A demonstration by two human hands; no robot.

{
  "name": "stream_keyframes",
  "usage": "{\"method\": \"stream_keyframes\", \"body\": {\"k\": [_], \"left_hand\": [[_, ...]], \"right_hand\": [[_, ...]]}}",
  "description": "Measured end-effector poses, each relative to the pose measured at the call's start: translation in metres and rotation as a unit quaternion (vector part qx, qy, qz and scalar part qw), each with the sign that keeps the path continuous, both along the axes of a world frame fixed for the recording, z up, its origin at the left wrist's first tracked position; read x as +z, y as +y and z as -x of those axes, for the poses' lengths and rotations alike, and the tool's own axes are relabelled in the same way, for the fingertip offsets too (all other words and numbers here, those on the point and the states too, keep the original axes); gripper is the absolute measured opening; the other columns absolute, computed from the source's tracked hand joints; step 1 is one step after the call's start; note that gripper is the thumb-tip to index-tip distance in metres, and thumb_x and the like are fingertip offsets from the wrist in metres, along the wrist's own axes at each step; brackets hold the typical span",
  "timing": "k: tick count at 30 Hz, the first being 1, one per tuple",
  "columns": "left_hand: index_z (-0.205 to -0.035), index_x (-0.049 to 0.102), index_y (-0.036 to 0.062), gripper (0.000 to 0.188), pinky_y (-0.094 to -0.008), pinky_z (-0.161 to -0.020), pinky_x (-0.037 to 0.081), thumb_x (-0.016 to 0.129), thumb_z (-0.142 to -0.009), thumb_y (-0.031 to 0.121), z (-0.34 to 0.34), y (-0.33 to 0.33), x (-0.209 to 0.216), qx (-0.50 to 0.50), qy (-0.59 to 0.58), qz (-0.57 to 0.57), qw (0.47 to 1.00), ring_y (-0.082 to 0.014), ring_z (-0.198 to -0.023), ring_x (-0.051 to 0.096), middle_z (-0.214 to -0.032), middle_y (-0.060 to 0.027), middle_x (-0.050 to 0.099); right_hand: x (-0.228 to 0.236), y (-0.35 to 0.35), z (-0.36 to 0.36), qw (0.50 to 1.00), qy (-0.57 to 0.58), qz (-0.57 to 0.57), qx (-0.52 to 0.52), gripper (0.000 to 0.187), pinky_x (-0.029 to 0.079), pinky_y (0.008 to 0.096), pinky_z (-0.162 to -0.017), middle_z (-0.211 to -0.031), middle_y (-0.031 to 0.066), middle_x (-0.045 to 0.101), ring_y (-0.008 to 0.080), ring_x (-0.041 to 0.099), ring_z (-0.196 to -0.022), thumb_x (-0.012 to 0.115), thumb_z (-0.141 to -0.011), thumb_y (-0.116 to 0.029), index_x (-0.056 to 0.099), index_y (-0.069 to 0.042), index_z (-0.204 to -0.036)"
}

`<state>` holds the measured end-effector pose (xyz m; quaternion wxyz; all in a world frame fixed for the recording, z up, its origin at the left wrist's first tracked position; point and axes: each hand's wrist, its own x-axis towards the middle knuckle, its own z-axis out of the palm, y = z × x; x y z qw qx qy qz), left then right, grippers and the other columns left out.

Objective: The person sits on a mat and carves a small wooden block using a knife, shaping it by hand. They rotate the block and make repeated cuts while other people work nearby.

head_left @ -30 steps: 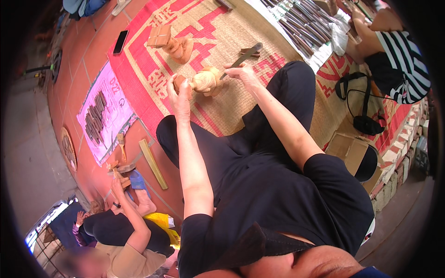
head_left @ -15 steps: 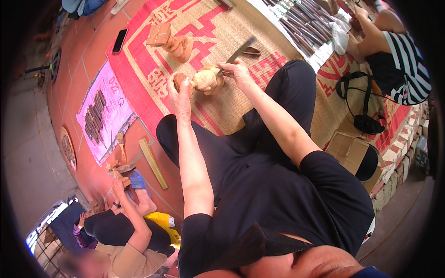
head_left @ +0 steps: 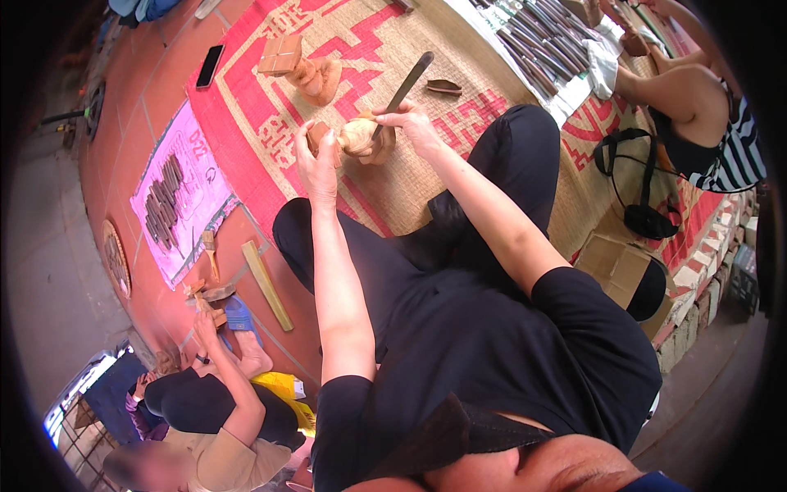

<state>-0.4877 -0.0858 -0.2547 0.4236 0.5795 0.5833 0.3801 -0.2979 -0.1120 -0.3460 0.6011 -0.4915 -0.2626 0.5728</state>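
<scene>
A pale wooden carving (head_left: 358,136) with a rounded, figure-like body lies on its side over the mat in front of me. My left hand (head_left: 318,162) is closed around its reddish square base block. My right hand (head_left: 410,125) pinches a long, flat dark file (head_left: 412,78), whose lower end rests against the carving's rounded part. The file's far end points up and away from me. Just beyond stands a similar wooden carving (head_left: 314,80) with a block-shaped top (head_left: 280,55). A dark curved piece (head_left: 443,86) lies right of the file.
Under the work spreads a red-and-straw mat (head_left: 393,197). A phone (head_left: 210,66) lies at its left edge, near a pink sheet (head_left: 193,135) bearing several dark tools. Many carving tools (head_left: 541,49) cover a white cloth at right. Co-workers sit lower left and upper right; a black bag (head_left: 652,220) lies right.
The file's far end has swung left and away from me, uncovering the dark curved piece. My left hand keeps its hold on the carving. The co-worker at upper right has shifted posture.
</scene>
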Motion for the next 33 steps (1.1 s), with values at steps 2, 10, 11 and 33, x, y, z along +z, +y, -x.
{"method": "stream_keyframes", "body": {"k": [2,10,11,33], "left_hand": [[-0.122,0.053,0.0028,0.049,-0.034,-0.095,0.041,0.062,-0.082,0.03,-0.002,-0.001,0.007,-0.001,0.004,0.012,1.0,-0.0236,-0.107,0.055,-0.117,-0.0147,0.056],[-0.122,0.053,0.0024,0.049,-0.034,-0.096,0.041,0.063,-0.082,0.029,-0.005,-0.004,0.01,0.001,0.005,0.013,1.0,-0.0241,-0.109,0.054,-0.118,-0.0145,0.056],[-0.122,0.053,0.0023,0.049,-0.0342,-0.096,0.041,0.063,-0.082,0.029,-0.005,-0.004,0.011,-0.001,0.015,0.009,1.0,-0.024,-0.11,0.054,-0.118,-0.0145,0.056],[-0.121,0.053,0.0013,0.049,-0.0347,-0.095,0.042,0.064,-0.081,0.029,-0.008,-0.007,0.012,0.001,0.028,-0.008,1.0,-0.0245,-0.108,0.055,-0.118,-0.0152,0.055]], "right_hand": [[0.0,0.005,-0.003,0.992,0.079,0.044,-0.085,0.019,0.049,0.0357,-0.089,-0.088,0.0079,0.071,0.0189,0.066,-0.092,0.074,-0.075,-0.006,0.067,-0.001,-0.091],[-0.001,0.003,-0.002,0.994,0.09,0.028,-0.063,0.015,0.052,0.0354,-0.082,-0.087,0.0093,0.07,0.0199,0.067,-0.086,0.074,-0.075,-0.005,0.067,-0.001,-0.088],[0.0,0.005,-0.002,0.989,0.121,0.033,-0.079,0.015,0.052,0.0357,-0.083,-0.087,0.0088,0.07,0.0195,0.067,-0.087,0.074,-0.075,-0.005,0.068,-0.002,-0.088],[-0.002,0.009,-0.008,0.986,0.101,0.071,-0.114,0.017,0.054,0.033,-0.076,-0.086,0.0091,0.07,0.0184,0.067,-0.083,0.076,-0.073,-0.007,0.066,-0.003,-0.087]]}}
